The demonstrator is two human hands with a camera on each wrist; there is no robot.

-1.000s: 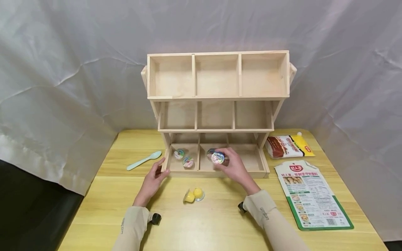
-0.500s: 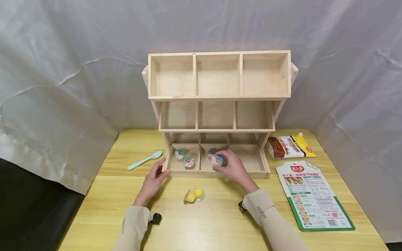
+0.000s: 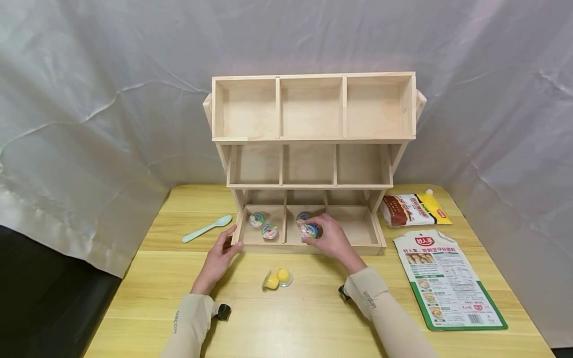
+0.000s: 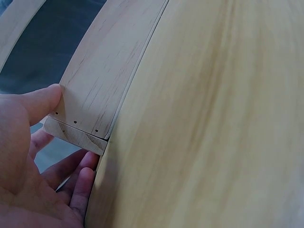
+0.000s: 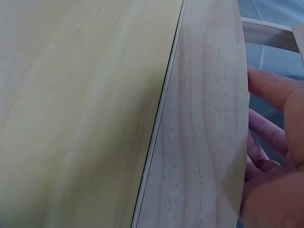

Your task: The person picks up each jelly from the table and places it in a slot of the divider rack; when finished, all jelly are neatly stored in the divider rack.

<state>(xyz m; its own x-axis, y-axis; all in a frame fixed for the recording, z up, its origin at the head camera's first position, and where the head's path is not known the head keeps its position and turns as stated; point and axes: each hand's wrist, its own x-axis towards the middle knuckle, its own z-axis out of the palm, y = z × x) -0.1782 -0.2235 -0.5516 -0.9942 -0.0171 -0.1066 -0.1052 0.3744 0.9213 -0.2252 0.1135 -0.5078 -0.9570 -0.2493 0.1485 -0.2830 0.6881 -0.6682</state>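
Note:
In the head view my right hand [image 3: 332, 239] pinches a small foil-lidded cup [image 3: 309, 230] in the bottom middle compartment, beside another such cup [image 3: 303, 217]. Two more lidded cups [image 3: 256, 220] lie in the bottom left compartment. My left hand [image 3: 217, 259] grips the front left corner of the wooden shelf [image 3: 313, 249]. The left wrist view shows its thumb on the corner's front board [image 4: 102, 66] and its fingers around the side. In the right wrist view the front board [image 5: 204, 114] hides the held cup and the fingertips.
Two yellow cups [image 3: 271, 281] lie on the table in front of the shelf. A pale green spoon [image 3: 207, 228] is at the left. To the right are a red and yellow pouch [image 3: 414, 209] and a flat white and green packet [image 3: 449, 281]. Grey cloth [image 3: 313, 35] hangs behind.
My right hand has lowered the pinched cup slightly and tilted it in the middle compartment. The left hand keeps its grip on the corner.

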